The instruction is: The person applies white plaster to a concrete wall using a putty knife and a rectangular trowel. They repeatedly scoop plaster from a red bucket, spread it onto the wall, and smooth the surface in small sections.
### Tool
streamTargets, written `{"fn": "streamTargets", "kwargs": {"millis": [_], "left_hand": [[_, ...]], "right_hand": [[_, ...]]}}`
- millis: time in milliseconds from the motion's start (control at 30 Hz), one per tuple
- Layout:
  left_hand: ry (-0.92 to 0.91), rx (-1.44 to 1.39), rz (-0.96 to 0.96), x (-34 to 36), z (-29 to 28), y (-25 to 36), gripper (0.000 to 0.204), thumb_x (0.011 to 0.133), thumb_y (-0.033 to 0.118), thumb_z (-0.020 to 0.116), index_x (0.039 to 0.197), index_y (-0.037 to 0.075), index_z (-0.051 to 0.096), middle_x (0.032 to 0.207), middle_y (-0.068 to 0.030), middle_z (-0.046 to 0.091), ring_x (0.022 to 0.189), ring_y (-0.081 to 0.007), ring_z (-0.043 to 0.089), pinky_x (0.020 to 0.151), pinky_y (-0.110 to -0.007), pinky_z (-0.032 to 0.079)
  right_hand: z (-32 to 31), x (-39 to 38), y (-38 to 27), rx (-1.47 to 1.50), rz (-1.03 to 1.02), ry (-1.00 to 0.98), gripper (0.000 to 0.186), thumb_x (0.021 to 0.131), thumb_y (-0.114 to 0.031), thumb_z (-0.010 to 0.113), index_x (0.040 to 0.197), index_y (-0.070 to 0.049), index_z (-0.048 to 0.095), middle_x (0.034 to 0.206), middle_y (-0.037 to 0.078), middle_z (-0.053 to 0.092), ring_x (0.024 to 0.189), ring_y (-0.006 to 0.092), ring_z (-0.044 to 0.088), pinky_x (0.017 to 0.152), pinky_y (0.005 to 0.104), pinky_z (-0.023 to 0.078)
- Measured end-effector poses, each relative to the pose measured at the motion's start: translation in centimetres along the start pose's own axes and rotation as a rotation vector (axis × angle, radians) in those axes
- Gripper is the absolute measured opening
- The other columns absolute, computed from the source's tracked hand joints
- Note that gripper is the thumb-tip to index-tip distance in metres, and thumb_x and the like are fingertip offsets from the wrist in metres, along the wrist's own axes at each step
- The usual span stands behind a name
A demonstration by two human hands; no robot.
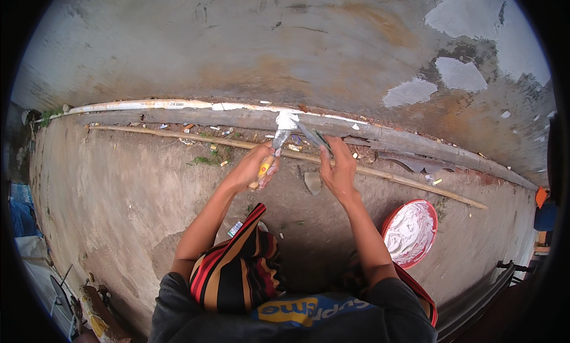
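Note:
My left hand (246,168) is closed around the wooden handle of a putty knife (263,170), its metal blade pointing up toward the wall's foot. My right hand (340,168) grips a flat, grey metal scraper (310,134), angled in from the right so that the two blades meet or nearly meet at their tips. A lump of white putty (287,118) sits at the tips, in front of the ledge; whether it also touches the ledge I cannot tell. Near my right forearm stands a red basin (436,227) holding a lot of white putty (409,230).
A white pipe (160,104) runs along the foot of the grey wall (237,52), which has pale patches at right. Parallel to the ledge (404,138), a long bamboo pole (386,175) lies on the ground among litter. Dark metal sheet scrap (412,161) rests beside it.

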State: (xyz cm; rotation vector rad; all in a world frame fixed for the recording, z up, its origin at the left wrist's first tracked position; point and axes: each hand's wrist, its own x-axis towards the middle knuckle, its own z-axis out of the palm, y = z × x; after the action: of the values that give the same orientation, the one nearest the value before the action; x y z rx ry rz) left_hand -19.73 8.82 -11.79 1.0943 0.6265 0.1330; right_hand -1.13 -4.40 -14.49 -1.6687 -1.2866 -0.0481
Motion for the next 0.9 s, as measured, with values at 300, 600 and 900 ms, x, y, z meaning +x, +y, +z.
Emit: {"fn": "streamTargets", "kwargs": {"millis": [300,600,900], "left_hand": [[0.043,0.107,-0.087,-0.4,-0.5,0.2,0.024,0.099,0.028,0.036,0.098,0.007,0.046,0.061,-0.0031,0.047,0.038,-0.0117,0.040,0.035,-0.028,0.037],[0.124,0.183,-0.146,-0.2,-1.9,-1.6,0.021,0.097,0.027,0.040,0.099,0.007,0.048,0.062,-0.0034,0.048,0.040,-0.0120,0.041,0.036,-0.029,0.035],[0.317,0.126,0.003,-2.0,-6.1,-0.7,0.024,0.100,0.028,0.036,0.097,0.007,0.047,0.063,-0.0035,0.049,0.041,-0.0131,0.042,0.037,-0.029,0.035]], "right_hand": [[-2.4,1.8,0.0,-0.258,-0.292,-0.302,0.031,0.079,0.002,0.065,0.107,-0.013,0.066,0.098,0.002,0.065,0.084,0.0217,0.061,0.060,0.0325,0.051],[-4.2,3.5,1.8,0.134,0.143,-0.670,0.023,0.091,-0.011,0.064,0.114,-0.009,0.063,0.108,0.003,0.068,0.095,0.0194,0.064,0.079,0.0368,0.053],[-3.1,2.5,2.4,1.340,0.654,-0.014,0.045,0.091,-0.008,0.062,0.134,-0.007,0.048,0.121,0.005,0.062,0.112,0.0150,0.060,0.093,0.0366,0.052]]}}
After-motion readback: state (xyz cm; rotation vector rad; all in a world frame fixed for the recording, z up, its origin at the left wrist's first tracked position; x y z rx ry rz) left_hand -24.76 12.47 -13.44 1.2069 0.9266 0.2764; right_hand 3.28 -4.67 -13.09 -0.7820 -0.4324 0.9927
